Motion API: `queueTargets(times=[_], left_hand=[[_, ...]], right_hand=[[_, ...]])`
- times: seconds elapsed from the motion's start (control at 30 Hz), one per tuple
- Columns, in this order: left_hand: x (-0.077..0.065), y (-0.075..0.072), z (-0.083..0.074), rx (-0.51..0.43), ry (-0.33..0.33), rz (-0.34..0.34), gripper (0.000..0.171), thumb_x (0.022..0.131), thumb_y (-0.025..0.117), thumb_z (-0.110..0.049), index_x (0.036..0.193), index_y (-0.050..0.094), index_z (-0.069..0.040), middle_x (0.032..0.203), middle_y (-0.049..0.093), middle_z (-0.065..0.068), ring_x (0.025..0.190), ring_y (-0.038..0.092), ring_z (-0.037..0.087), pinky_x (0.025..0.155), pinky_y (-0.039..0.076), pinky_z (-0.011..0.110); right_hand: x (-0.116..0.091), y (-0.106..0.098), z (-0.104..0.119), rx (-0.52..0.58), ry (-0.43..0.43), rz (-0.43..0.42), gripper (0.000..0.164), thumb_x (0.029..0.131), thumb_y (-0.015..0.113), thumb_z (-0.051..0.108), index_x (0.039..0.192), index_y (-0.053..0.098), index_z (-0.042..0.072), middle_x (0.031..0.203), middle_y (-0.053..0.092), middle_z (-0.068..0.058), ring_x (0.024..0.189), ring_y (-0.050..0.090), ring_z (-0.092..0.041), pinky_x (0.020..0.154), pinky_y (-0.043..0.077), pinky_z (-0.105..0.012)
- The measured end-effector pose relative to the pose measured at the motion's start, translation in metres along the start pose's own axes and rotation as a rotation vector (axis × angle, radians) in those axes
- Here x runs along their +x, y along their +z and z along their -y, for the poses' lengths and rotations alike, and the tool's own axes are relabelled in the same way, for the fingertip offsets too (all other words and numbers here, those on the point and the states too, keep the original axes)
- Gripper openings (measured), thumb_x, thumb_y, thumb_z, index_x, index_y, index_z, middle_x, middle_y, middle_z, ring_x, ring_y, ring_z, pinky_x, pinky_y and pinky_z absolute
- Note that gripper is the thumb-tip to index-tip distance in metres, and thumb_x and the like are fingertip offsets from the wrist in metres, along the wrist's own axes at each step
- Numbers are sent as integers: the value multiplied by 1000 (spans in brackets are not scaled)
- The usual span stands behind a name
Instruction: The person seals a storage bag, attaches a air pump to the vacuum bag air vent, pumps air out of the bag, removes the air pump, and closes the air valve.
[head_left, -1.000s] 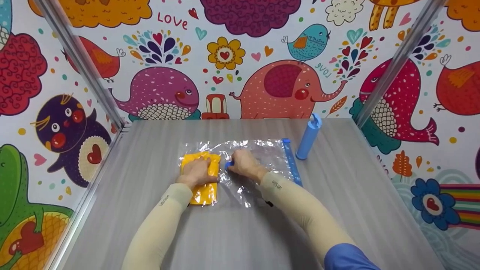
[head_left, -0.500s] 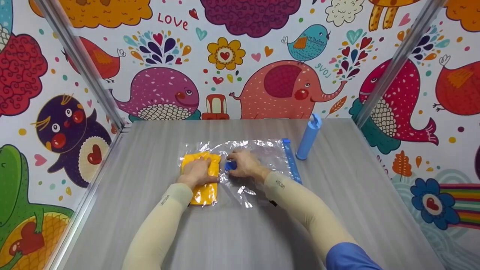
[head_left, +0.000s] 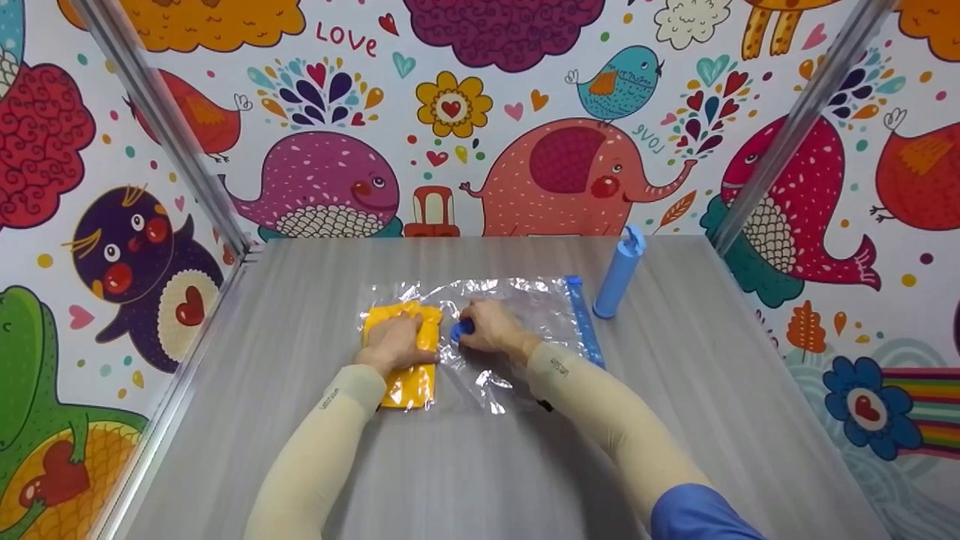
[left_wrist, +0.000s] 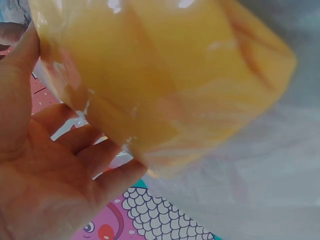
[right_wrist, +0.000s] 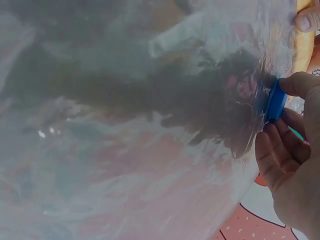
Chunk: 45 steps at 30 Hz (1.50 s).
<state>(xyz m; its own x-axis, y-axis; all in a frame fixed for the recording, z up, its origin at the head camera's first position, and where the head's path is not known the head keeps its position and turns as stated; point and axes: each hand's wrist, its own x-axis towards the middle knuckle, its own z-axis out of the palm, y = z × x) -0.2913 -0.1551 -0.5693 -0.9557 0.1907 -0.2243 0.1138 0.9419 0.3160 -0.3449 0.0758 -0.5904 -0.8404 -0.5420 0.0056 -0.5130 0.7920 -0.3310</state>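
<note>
A clear plastic vacuum storage bag lies flat on the table, with a folded yellow cloth inside its left end. My left hand rests on the cloth through the film, fingers spread across its upper part and thumb toward the right. The left wrist view shows those fingers at the edge of the yellow bundle. Near the middle of the bag, my right hand pinches a round blue valve cap between thumb and fingers. The cap's base is partly hidden by the hand.
A blue zip strip with a slider runs along the bag's right end. Beyond it, a light blue hand pump is on the table. Metal posts and patterned walls border the back and sides.
The right hand's fingers have shifted around the blue valve cap, and the right forearm has moved slightly right. The left hand stays on the yellow cloth.
</note>
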Motion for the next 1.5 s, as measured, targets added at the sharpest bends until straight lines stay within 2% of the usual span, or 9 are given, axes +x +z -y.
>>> queueTargets(times=[0.2, 0.37, 0.5, 0.67, 0.87, 0.9, 1.13, 1.3, 1.5], left_hand=[[3, 0, 1, 6, -5, 10, 97, 93, 87, -56, 169, 49, -9, 175, 47, 26, 165, 45, 48, 137, 38, 62], [5, 0, 1, 18, -6, 25, 99, 92, 88, -57, 169, 49, -9, 175, 47, 27, 164, 45, 48, 136, 39, 63], [1, 0, -1, 9, -12, 21, 97, 94, 88, -55, 169, 49, -8, 175, 47, 26, 164, 45, 48, 137, 38, 63], [-1, -1, -1, 16, -7, 8, 95, 95, 86, -56, 169, 50, -8, 171, 53, 26, 159, 52, 48, 135, 41, 62], [1, -1, -2, -1, -11, 7, 96, 95, 87, -56, 169, 50, -8, 172, 52, 25, 160, 52, 48, 136, 40, 62], [0, -1, -2, -4, -11, 7, 96, 95, 87, -56, 169, 50, -8, 173, 51, 26, 161, 50, 48, 136, 39, 62], [0, -1, -1, -10, -25, 6, 95, 95, 87, -56, 169, 50, -10, 173, 51, 24, 160, 50, 48, 136, 39, 63], [3, 0, -1, 44, -8, 12, 96, 95, 86, -58, 168, 50, -6, 172, 51, 26, 160, 51, 47, 135, 42, 60], [4, 0, -1, 40, -5, 16, 98, 94, 87, -58, 168, 50, -6, 173, 50, 26, 161, 50, 47, 136, 40, 58]], right_hand=[[-1, 0, 4, 34, 112, -21, 34, 98, 85, 39, 114, 85, 9, 107, 84, -9, 93, 77, -24, 86, 68, -39], [3, 11, -6, 30, 105, -66, 40, 97, 87, 48, 110, 86, 10, 103, 86, -7, 90, 78, -22, 83, 66, -41], [1, 9, -10, 63, 49, -56, 48, 95, 88, 45, 124, 82, 8, 114, 84, -11, 102, 80, -28, 92, 68, -44], [-2, -4, -5, 64, -86, 19, 54, 91, 85, 26, 141, 76, 8, 128, 76, -15, 112, 77, -34, 99, 67, -46], [0, -6, -4, 2, -193, 25, 40, 91, 78, 12, 131, 80, 9, 125, 77, -16, 111, 75, -35, 98, 66, -50], [5, 3, -12, -10, -207, 12, 37, 91, 78, 14, 128, 81, 11, 121, 77, -14, 109, 74, -32, 96, 66, -48], [1, -5, 5, -75, -109, 64, 30, 94, 80, 9, 124, 81, 11, 119, 72, -14, 105, 72, -30, 93, 66, -46], [3, -1, 11, -134, -53, 67, 17, 102, 81, 20, 112, 82, 7, 113, 73, -11, 96, 72, -25, 90, 68, -40], [4, 3, 14, -163, -8, 47, 27, 106, 79, 31, 106, 80, 4, 112, 74, -11, 92, 73, -25, 86, 69, -39]])
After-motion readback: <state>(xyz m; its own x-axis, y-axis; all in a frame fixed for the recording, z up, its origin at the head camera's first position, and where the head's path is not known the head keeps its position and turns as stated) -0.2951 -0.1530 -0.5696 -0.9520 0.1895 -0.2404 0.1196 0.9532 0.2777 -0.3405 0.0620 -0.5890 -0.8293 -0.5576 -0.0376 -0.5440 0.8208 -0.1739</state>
